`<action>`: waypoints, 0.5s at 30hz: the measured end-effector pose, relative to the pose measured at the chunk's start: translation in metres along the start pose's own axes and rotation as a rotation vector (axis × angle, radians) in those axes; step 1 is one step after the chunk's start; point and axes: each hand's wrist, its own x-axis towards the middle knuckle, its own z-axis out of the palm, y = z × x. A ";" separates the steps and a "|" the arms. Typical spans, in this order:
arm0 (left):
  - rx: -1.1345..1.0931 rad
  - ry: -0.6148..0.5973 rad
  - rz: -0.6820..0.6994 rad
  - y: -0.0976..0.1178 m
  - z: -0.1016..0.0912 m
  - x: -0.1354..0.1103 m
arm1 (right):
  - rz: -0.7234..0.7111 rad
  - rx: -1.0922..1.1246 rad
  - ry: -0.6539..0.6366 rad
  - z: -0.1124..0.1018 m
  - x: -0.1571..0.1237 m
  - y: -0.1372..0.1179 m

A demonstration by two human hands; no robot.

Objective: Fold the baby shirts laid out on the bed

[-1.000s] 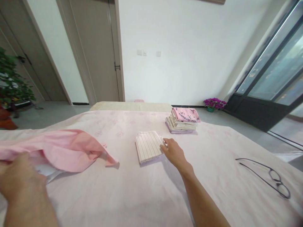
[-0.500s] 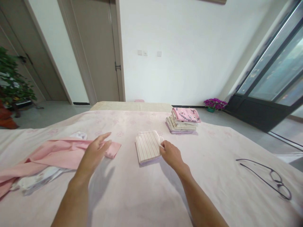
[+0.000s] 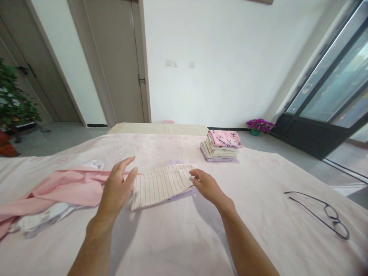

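A beige striped cloth garment (image 3: 162, 186) lies partly unfolded in the middle of the bed-like surface, its left end slightly raised. A folded lilac cloth (image 3: 184, 194) shows from under it. My right hand (image 3: 205, 184) pinches the striped garment at its right edge. Beside the left end is my left hand (image 3: 119, 186), thumb and fingers apart; whether it touches the fabric is hard to tell. Left of that hand lies a loose pink garment (image 3: 71, 186) over a white patterned cloth (image 3: 46, 219).
A folded stack (image 3: 220, 151) with a pink printed cloth (image 3: 225, 138) on top stands at the back right. Eyeglasses (image 3: 330, 216) lie at the right. The pale pink floral sheet (image 3: 161, 245) covers the surface. Purple flowers (image 3: 260, 125) stand on the floor beyond.
The striped garment, a compact folded square before, now extends leftward to my left hand. My right hand stays at its right edge. The left hand remains open in nearly the same place.
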 end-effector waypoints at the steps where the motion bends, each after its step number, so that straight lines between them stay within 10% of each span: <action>1: -0.003 -0.037 0.005 0.002 0.004 -0.001 | 0.018 -0.146 -0.009 0.000 0.000 0.005; 9: 0.104 -0.546 0.110 0.021 0.071 -0.039 | -0.025 -0.559 -0.007 0.009 0.000 0.012; 15: 0.271 -0.503 0.161 0.007 0.105 -0.058 | -0.055 -0.523 0.077 0.012 0.007 0.017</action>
